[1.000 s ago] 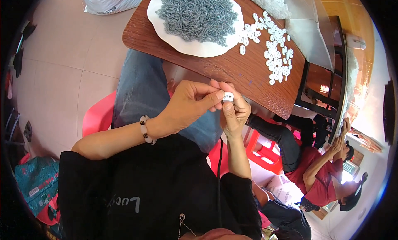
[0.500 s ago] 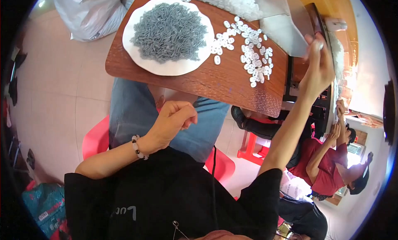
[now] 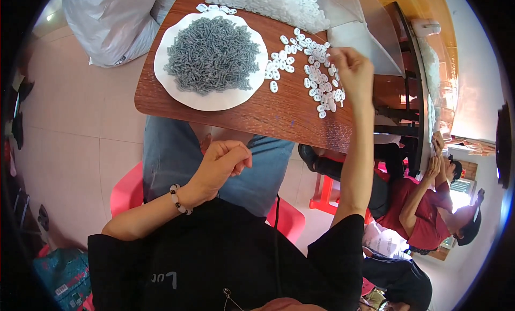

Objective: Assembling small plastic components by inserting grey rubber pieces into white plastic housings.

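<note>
My left hand [image 3: 224, 163] is held above my lap, its fingers curled into a loose fist; whatever may be inside is hidden. My right hand [image 3: 354, 72] reaches over the wooden table, its bent fingers drawn together at the right edge of a scatter of small white oval pieces with two holes [image 3: 324, 88]. I cannot make out what is between those fingertips. To the left of the scatter stands a white wavy-rimmed plate [image 3: 214, 103], heaped with small grey ridged, spring-like pieces [image 3: 212, 56].
At the table's far side a clear bin [image 3: 343, 18] holds many more white pieces [image 3: 268, 5]. White bags [image 3: 112, 26] stand on the floor at the far left. A person in a red shirt [image 3: 410, 217] works at the right near a red stool [image 3: 324, 195].
My right hand has come back leftward from beyond the table's right edge to the scattered white pieces. My left hand stays about where it was. The view has shifted slightly.
</note>
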Demonstrator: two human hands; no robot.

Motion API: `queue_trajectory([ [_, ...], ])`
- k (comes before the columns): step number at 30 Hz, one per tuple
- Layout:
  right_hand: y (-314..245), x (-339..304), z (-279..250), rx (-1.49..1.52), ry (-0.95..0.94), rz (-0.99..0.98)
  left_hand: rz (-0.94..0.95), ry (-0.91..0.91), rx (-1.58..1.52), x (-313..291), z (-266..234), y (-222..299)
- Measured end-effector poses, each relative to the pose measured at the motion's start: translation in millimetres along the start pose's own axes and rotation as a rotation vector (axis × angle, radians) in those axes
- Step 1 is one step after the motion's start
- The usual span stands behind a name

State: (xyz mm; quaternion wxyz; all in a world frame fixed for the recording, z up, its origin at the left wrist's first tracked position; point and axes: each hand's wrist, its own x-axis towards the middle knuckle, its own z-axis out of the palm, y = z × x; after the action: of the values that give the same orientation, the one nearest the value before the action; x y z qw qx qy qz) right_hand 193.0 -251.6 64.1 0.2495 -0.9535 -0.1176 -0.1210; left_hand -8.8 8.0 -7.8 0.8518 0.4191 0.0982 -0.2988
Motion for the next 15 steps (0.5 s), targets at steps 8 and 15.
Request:
queue_trajectory([
  [8,-6,-5,41,-0.093,-0.056,-0.121,0.000,-0.012,0.029,0,1,0],
  [15,-4,12,60,-0.343,-0.044,-0.256,0.003,-0.010,0.043,0,0,2],
])
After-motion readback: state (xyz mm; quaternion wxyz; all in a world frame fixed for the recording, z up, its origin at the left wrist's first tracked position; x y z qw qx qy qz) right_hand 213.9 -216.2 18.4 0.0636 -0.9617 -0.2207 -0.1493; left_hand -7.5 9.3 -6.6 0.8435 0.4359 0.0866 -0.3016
